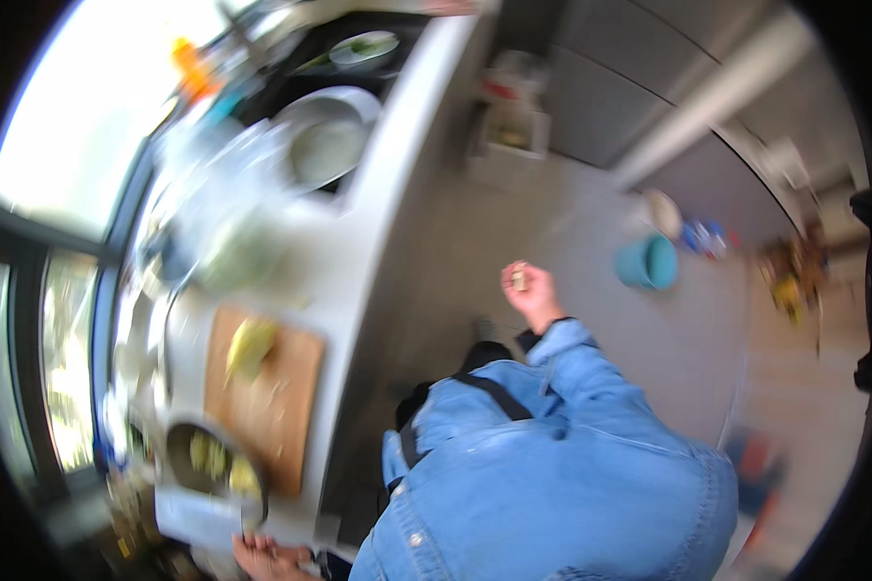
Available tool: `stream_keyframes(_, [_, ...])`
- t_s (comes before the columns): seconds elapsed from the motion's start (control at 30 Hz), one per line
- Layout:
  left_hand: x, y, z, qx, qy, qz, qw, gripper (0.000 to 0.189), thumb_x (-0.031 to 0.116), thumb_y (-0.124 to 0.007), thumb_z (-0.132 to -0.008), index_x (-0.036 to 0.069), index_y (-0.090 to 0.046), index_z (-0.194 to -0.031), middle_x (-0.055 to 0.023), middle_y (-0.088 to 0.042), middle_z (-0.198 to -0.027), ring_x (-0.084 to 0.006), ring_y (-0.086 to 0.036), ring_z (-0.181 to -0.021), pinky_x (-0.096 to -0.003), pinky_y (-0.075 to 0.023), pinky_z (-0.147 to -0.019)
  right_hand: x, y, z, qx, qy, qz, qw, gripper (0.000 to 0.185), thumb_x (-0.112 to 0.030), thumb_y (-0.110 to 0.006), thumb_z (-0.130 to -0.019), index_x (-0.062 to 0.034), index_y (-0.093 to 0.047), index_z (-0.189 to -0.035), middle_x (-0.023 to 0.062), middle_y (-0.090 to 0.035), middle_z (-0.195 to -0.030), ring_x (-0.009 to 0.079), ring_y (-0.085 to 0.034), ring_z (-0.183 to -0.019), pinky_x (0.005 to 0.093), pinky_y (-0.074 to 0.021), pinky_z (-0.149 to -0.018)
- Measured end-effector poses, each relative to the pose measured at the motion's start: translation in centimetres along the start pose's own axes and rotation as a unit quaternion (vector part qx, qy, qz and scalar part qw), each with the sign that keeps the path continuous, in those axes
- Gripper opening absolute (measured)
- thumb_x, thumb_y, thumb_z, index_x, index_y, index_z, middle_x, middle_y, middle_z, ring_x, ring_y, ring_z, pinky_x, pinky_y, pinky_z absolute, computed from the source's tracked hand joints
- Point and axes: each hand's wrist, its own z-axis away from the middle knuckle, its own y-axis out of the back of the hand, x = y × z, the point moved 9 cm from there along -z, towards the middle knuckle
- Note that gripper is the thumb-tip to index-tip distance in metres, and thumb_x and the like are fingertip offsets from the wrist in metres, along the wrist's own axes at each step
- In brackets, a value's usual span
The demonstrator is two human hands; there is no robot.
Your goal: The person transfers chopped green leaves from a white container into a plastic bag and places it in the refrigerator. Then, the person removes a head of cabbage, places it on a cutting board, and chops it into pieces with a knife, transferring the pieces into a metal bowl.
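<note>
My right hand is held out over the floor, its fingers curled around a small pale piece that I cannot identify. At the lower left, my left hand is by the counter's edge, near the rim of a round pan; blur hides whether it grips anything. Several pale yellow chunks lie in the pan. Beside it, a wooden cutting board bears a yellow-green vegetable or fruit piece and some small scraps.
Along the white counter are clear plastic bags and a large metal bowl at the dark sink. A smaller bowl holds greens. A teal bucket and a white bin stand on the floor.
</note>
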Motion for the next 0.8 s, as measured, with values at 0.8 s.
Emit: stream_keyframes(0.8, [-7.5,-29.0,7.6,-0.139,-0.004,-0.096,0.986,0.026,0.024,-0.057,-0.094,0.015,-0.044,-0.073,0.0045,-0.043,-0.060,-0.0079,-0.041,-0.049,-0.0246,-0.0395,-0.047,-50.1,18.7,3.1,0.254,0.431,-0.299,0.813,0.027,-0.019,-0.039,-0.098,0.0031,-0.053,-0.103,0.0101,-0.059,-0.098,0.0236,-0.059,-0.085,0.0375,-0.0562,-0.071])
